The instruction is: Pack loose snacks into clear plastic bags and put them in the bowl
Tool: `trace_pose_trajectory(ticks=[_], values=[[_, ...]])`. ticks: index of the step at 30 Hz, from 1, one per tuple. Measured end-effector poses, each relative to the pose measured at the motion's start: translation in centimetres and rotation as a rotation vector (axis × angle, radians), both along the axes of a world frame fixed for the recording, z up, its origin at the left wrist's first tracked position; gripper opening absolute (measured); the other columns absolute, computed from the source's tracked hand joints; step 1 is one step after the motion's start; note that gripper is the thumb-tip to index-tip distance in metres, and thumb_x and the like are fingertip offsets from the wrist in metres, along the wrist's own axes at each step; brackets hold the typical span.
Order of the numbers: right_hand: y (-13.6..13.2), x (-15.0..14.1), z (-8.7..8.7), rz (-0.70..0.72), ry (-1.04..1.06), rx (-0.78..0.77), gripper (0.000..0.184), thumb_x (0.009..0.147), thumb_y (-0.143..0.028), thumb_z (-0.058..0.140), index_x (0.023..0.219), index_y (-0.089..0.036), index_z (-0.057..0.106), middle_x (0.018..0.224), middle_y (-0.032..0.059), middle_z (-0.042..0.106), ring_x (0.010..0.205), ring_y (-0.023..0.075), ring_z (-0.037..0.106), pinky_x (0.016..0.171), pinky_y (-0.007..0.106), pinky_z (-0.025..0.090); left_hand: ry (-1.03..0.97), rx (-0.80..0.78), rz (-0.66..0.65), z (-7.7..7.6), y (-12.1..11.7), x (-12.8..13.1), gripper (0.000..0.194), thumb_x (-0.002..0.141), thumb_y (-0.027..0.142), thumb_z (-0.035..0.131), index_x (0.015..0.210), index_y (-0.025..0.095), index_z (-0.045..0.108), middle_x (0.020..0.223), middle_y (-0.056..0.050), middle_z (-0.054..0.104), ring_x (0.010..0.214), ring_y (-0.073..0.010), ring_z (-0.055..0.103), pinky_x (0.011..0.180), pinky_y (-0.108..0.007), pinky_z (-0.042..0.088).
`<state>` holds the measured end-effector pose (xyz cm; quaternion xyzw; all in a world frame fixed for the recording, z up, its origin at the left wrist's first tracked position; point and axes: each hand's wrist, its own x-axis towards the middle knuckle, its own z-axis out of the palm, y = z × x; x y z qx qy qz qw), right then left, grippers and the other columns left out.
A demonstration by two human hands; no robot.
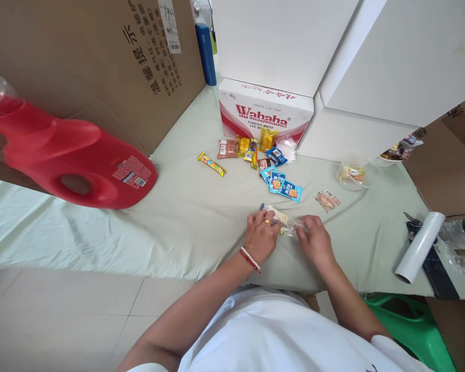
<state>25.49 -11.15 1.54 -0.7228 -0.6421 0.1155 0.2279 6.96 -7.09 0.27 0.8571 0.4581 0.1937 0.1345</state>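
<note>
A narrow see-through snack packet [278,214] with a pale content and a blue end lies on the cloth in front of me. My left hand [262,235], with a ring and a beaded bracelet, has its fingers curled over the packet's left part and covers some of it. At the other end, the crinkled clear plastic is pinched between the thumb and fingers of my right hand [315,240]. Just beyond are light blue snack sachets [290,190]. A small pinkish packet [327,200] lies up and to the right of my right hand.
Several wrapped snacks [251,150] cluster before a Wahaba-style printed water carton [265,111]. A yellow stick packet [212,164] lies left of them. A red jug [81,160] stands far left. Rightward are a clear bowl [351,175] and a plastic-film roll [419,248].
</note>
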Motion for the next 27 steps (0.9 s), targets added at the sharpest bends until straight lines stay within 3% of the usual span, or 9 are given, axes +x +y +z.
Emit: trace_pose_trajectory(ticks=[3,6,9,12,15,17,21,23,27], values=[[1.9,-1.8,1.4,0.101,0.122,-0.052,0.014,0.098,-0.032,0.048,0.092,-0.025,0.059,0.081,0.0041,0.065,0.073,0.0224,0.06,0.069,0.032,0.045,-0.005,-0.025,-0.024,-0.3,-0.1,0.3,0.031,0.097,0.019,0.049,0.117,0.027,0.072,0.128,-0.013,0.064,0.124,-0.0313,0.051,0.096,-0.052,0.041],[4.4,-3.6,1.4,0.262,0.211,-0.052,0.016,0.095,-0.022,0.046,0.091,-0.024,0.061,0.086,0.0042,0.069,0.08,0.0207,0.062,0.074,0.03,0.045,-0.05,-0.083,-0.049,-0.3,0.4,-0.5,0.028,0.094,0.015,0.05,0.107,0.019,0.075,0.117,-0.016,0.067,0.115,-0.031,0.056,0.095,-0.05,0.045],[5.9,-4.3,0.5,0.313,0.3,-0.052,0.017,0.094,-0.021,0.046,0.093,-0.023,0.064,0.092,0.0051,0.07,0.087,0.0205,0.063,0.08,0.031,0.047,-0.269,-0.152,-0.055,-0.2,1.5,-2.4,0.03,0.091,0.014,0.051,0.108,0.02,0.075,0.122,-0.013,0.066,0.111,-0.0256,0.06,0.097,-0.043,0.049],[5.8,-4.1,-0.2,0.322,0.327,-0.018,0.02,0.096,-0.024,0.046,0.096,-0.021,0.066,0.092,0.0069,0.068,0.09,0.0217,0.063,0.083,0.033,0.048,-0.373,-0.156,0.238,-0.5,2.4,-3.9,0.032,0.093,0.026,0.054,0.121,0.021,0.07,0.129,-0.013,0.063,0.121,-0.0282,0.056,0.105,-0.048,0.045],[5.1,-3.9,-0.6,0.299,0.377,-0.02,0.023,0.098,-0.027,0.045,0.101,-0.021,0.067,0.097,0.0085,0.068,0.087,0.0217,0.064,0.082,0.035,0.05,-0.238,-0.194,0.424,-0.9,3.0,-3.3,0.037,0.088,0.043,0.065,0.115,0.018,0.07,0.132,-0.018,0.061,0.13,-0.0391,0.046,0.105,-0.059,0.04],[4.6,-3.9,-0.8,0.249,0.462,-0.054,0.024,0.098,-0.029,0.045,0.104,-0.022,0.067,0.095,0.0075,0.068,0.078,0.0203,0.064,0.076,0.034,0.053,-0.211,-0.23,0.401,-0.9,3.3,-2.2,0.033,0.088,0.041,0.065,0.112,0.018,0.069,0.13,-0.017,0.062,0.13,-0.0394,0.046,0.104,-0.059,0.04],[3.4,-4.1,-0.6,0.081,0.772,-0.108,0.021,0.097,-0.039,0.049,0.103,-0.025,0.064,0.079,0.0021,0.066,0.064,0.0198,0.063,0.068,0.036,0.056,-0.367,-0.266,0.347,0.1,2.5,-0.2,0.027,0.088,0.029,0.063,0.113,0.02,0.061,0.112,-0.011,0.065,0.109,-0.0279,0.06,0.095,-0.045,0.049],[2.5,-4.3,-0.3,0.031,0.956,-0.106,0.025,0.096,-0.046,0.051,0.106,-0.026,0.061,0.089,0.0037,0.068,0.077,0.0219,0.067,0.072,0.037,0.058,-0.423,-0.175,0.279,0.8,1.2,0.5,0.026,0.09,0.026,0.06,0.115,0.022,0.061,0.112,-0.011,0.064,0.107,-0.0258,0.06,0.093,-0.043,0.05],[0.9,-4.5,-0.5,-0.04,1.191,-0.097,0.036,0.094,-0.057,0.053,0.111,-0.026,0.056,0.109,0.0068,0.069,0.101,0.0232,0.066,0.087,0.038,0.058,-0.403,-0.011,0.055,0.6,-1.7,1.4,0.027,0.09,0.025,0.057,0.116,0.024,0.063,0.123,-0.013,0.062,0.124,-0.0316,0.054,0.105,-0.053,0.044]])
